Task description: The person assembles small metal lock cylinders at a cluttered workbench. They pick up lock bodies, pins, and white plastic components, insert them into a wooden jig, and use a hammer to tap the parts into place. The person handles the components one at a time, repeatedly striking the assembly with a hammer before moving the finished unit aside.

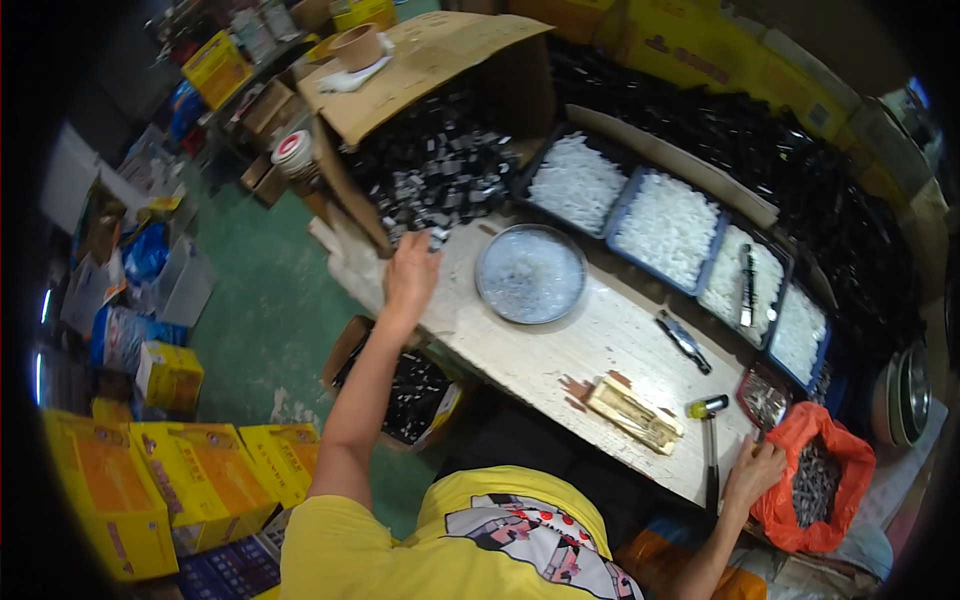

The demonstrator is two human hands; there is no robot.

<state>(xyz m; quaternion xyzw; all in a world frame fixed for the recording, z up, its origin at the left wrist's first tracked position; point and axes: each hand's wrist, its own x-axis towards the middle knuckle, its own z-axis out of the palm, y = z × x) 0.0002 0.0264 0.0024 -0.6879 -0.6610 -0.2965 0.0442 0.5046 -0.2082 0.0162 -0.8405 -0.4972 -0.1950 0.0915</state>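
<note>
My left hand (pixel 410 280) reaches to the front of an opened cardboard box (pixel 425 55) heaped with small black and silver parts (pixel 430 165). Its fingers are bent together at the edge of the heap, and a silvery piece shows by the fingertips. Curled fingers of my right hand (pixel 753 476) rest beside a red plastic bag (pixel 855 470) full of small grey metal pins (pixel 815 485); what they pinch, if anything, is hidden. Close to that hand lies a hammer (pixel 711 450) with a yellow-tipped head. A brass-coloured block (pixel 635 415) sits on the worn white table (pixel 530 370).
A round metal dish (pixel 530 272) holds small clear pieces. Several trays of white parts (pixel 665 225) line the back, before a heap of long black parts (pixel 830 200). One black-and-silver tool (pixel 684 342) lies on the table. Yellow cartons (pixel 190 470) stand at the left; a box (pixel 400 395) sits below.
</note>
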